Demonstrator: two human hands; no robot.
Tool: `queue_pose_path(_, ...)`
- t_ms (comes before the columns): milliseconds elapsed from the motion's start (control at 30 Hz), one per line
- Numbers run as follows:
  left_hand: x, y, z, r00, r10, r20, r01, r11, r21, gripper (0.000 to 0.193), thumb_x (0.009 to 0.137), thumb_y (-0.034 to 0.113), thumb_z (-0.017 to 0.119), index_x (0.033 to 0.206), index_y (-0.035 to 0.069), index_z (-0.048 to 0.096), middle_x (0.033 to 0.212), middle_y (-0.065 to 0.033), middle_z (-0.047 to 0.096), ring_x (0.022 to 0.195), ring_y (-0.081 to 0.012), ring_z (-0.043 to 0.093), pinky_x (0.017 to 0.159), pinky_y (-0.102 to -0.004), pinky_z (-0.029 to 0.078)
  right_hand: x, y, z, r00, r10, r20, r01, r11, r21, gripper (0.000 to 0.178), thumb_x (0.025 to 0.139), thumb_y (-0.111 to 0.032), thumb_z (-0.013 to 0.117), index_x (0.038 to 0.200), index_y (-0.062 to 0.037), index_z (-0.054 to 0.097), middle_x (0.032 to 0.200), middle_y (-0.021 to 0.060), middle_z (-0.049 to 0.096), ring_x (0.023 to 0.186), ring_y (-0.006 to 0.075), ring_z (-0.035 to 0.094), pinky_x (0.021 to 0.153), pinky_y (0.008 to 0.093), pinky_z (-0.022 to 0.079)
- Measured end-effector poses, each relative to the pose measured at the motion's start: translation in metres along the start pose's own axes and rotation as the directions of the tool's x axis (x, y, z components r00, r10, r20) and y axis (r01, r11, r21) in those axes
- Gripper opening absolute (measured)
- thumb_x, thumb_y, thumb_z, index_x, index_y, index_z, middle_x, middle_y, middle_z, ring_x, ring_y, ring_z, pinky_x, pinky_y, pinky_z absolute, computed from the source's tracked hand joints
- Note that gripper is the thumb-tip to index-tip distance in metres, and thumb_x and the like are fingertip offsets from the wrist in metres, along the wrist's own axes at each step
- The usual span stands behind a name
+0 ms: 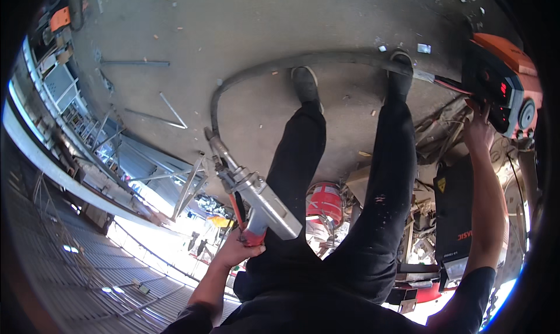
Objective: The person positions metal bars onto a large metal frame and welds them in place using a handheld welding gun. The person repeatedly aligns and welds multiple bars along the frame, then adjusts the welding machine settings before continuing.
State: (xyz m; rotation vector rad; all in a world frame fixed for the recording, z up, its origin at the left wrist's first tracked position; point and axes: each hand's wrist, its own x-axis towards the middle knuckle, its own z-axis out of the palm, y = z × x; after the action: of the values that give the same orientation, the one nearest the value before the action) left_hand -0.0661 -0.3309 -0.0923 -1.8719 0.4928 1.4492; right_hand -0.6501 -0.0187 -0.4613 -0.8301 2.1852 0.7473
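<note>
My left hand (237, 249) is closed round the red grip of a silver metal welding gun (262, 200), which tilts across my left thigh. A thick grey hose (280, 63) runs from the gun's far end over the floor, passing my shoes, to an orange and black wire feeder box (504, 83) at the far right. That box has a lit red display and a round dial on its front. My right hand (479, 128) reaches up to the box's front panel, fingers stretched out and their tips at the panel's lower edge. Exactly which control they touch is too small to tell.
Metal strips (137, 63) and small scraps lie on the concrete floor. Below the orange box stands a dark cabinet (455, 217) with a yellow warning label. A red drum (324, 203) shows between my legs. Metal frames and stock (151, 165) stand at left.
</note>
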Motion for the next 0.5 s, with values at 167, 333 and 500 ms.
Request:
queue_pose_path(167, 0.003, -0.001, -0.005, 0.999, -0.052, 0.0, 0.052, 0.997, 0.064, 0.097, 0.07, 0.023, 0.097, 0.147, -0.007, 0.045, 0.124, -0.0107, 0.068, 0.115, -0.0193, 0.065, 0.102, -0.0334, 0.051, -0.003, -0.006, -0.011, 0.998, 0.029, 0.06, -0.029, 1.0, -0.007, 0.072, 0.097, -0.028, 0.061, 0.162, -0.0263, 0.029, 0.175, 0.0197, 0.008, 0.112, 0.0474, 0.069, 0.082, 0.0555, 0.061)
queue_pose_path(333, 0.002, 0.004, -0.003, 0.999, -0.038, -0.003, 0.038, 0.998, 0.045, 0.097, 0.072, 0.022, 0.096, 0.148, -0.007, 0.044, 0.124, -0.0107, 0.068, 0.115, -0.0187, 0.065, 0.102, -0.0334, 0.051, -0.002, 0.005, 0.004, 0.999, -0.015, -0.03, 0.013, 0.999, -0.051, 0.074, 0.098, -0.03, 0.061, 0.163, -0.0247, 0.026, 0.175, 0.02, 0.008, 0.107, 0.0476, 0.071, 0.082, 0.0557, 0.061)
queue_pose_path(500, -0.007, 0.024, 0.004, 0.998, -0.055, 0.0, 0.055, 0.996, 0.067, 0.093, 0.073, 0.02, 0.095, 0.149, -0.005, 0.046, 0.123, -0.0094, 0.068, 0.114, -0.0176, 0.065, 0.102, -0.0327, 0.05, 0.0, -0.009, -0.015, 0.994, 0.057, 0.098, -0.052, 0.997, -0.053, 0.074, 0.098, -0.031, 0.062, 0.163, -0.0256, 0.027, 0.175, 0.0201, 0.009, 0.112, 0.0471, 0.069, 0.084, 0.0555, 0.06)
